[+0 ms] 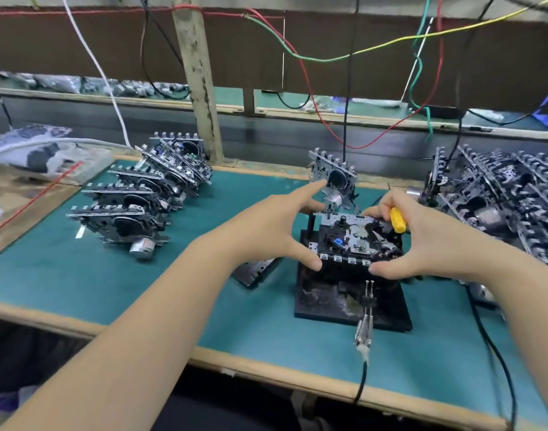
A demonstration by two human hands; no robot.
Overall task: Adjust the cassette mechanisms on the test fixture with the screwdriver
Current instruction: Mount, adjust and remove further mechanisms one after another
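While the left hand (276, 225) braces the cassette mechanism (356, 241) on the test fixture (328, 300), fingers spread, the right hand (422, 241) gripping the yellow screwdriver (397, 219) should seat squarely before adjusting.

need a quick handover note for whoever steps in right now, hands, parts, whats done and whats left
Left hand: open, thumb and fingers spanning the cassette mechanism on the black test fixture.
Right hand: holds the yellow screwdriver, thumb on the mechanism's near edge.
Another mechanism stands behind the fixture.
Row of mechanisms at left, pile at right; which is finished can't be told.
Left to do: adjust the seated mechanism.
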